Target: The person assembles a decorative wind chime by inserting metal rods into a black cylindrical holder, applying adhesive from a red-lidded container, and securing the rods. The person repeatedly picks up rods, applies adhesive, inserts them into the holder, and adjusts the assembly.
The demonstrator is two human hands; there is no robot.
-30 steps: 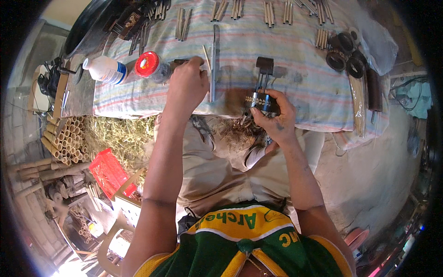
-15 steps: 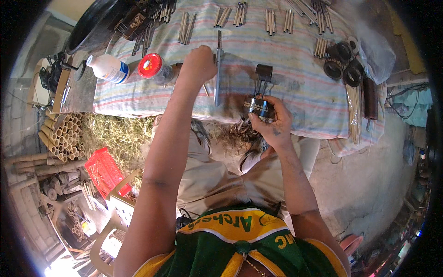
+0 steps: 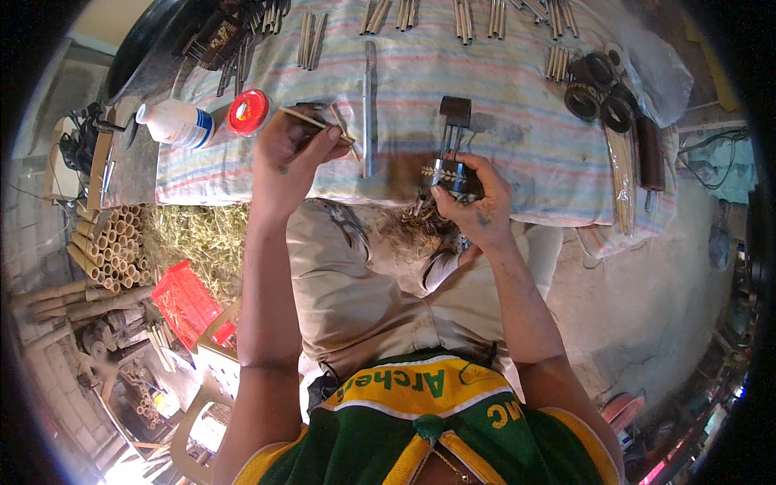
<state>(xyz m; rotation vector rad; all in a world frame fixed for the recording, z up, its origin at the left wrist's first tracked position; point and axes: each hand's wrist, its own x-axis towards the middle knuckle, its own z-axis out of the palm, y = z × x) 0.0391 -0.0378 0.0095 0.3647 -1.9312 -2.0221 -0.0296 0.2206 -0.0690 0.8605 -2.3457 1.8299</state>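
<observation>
Dark banded piece [image 3: 453, 174]: small, with thin dark rods rising from it to a black block [image 3: 455, 109] on the striped cloth [image 3: 517, 89]; sits at the near edge of the desk [image 3: 566, 182], pinched between the fingers and thumb of my right hand [image 3: 473, 202]; a pale woven band shows across its front; more I cannot make out.

Thin bamboo stick [image 3: 311, 121]: pale, slender, clasped in my left hand [image 3: 291, 153], which is curled closed around it above the cloth; one end points left toward the red cap [image 3: 248, 111]; the other end lies by my fingertips.

Long grey metal bar [image 3: 369, 105]: lies on the cloth between my two hands, running away from me; just beside my left hand.

White bottle [image 3: 176, 124]: lies on its side at the left end of the desk, next to the red cap.

Bamboo slivers [image 3: 461, 16]: short bundles in a row along the far side of the cloth; a longer sheaf of sticks [image 3: 622, 174] lies at the right end.

Dark rings [image 3: 598, 85]: several, clustered at the far right of the cloth, beside the sheaf.

Bamboo tubes [image 3: 105, 246]: stacked with cut ends showing, on the ground left of the desk; straw [image 3: 198, 242] beside them; a red tray [image 3: 190, 303] nearer to me.
</observation>
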